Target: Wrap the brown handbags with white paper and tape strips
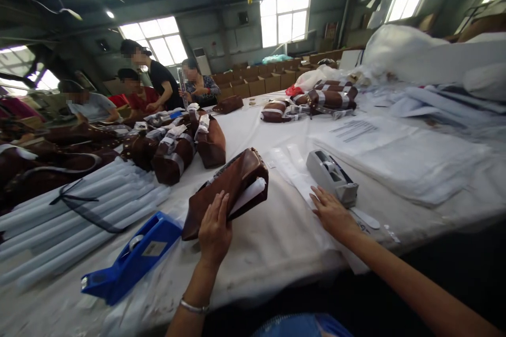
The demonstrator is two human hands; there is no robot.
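Note:
A brown leather handbag (pixel 227 184) lies tilted on the table in front of me, a white roll showing in its open side. My left hand (pixel 215 226), with a silver bangle at the wrist, rests on the bag's near face, fingers stretched flat and together. To the right, my right hand (pixel 332 213) has its fingers spread on clear-white plastic strips (pixel 294 171), holding nothing that I can see. Just beyond its fingertips stands a grey tape dispenser (pixel 332 176). A blue tape dispenser (pixel 132 258) lies left of the bag.
Bundled pale rolls (pixel 79 216) tied with a black strap lie at left. Wrapped brown bags (pixel 174 155) stand behind them, more bags (pixel 332 100) at the far side. Flat white plastic bags (pixel 395 152) are stacked at right. Several people (pixel 162 84) work across the table.

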